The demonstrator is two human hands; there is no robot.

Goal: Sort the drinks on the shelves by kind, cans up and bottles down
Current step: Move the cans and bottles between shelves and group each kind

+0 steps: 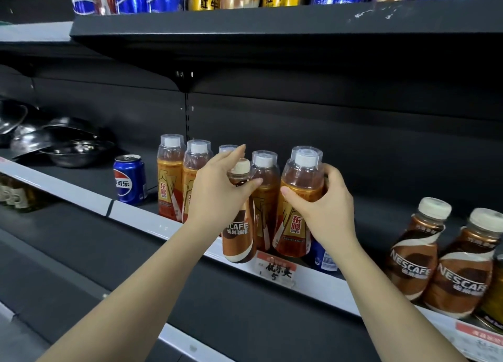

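At the lower shelf (pixel 313 288), left hand (pixel 217 195) grips a coffee bottle (pixel 239 225), right hand (pixel 324 206) an amber one (pixel 296 220).

Blue-red-white Pepsi can (pixel 129 179), amber bottles (pixel 298 206), brown-and-cream swirled Nescafé bottles (pixel 416 250), black shelving (pixel 272 27)

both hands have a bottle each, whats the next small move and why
Probably carry the Nescafe bottle in the left hand rightward and set it beside the two Nescafe bottles on the same shelf. It hangs off the shelf's front edge among the orange drink bottles, one gripped by the right hand.
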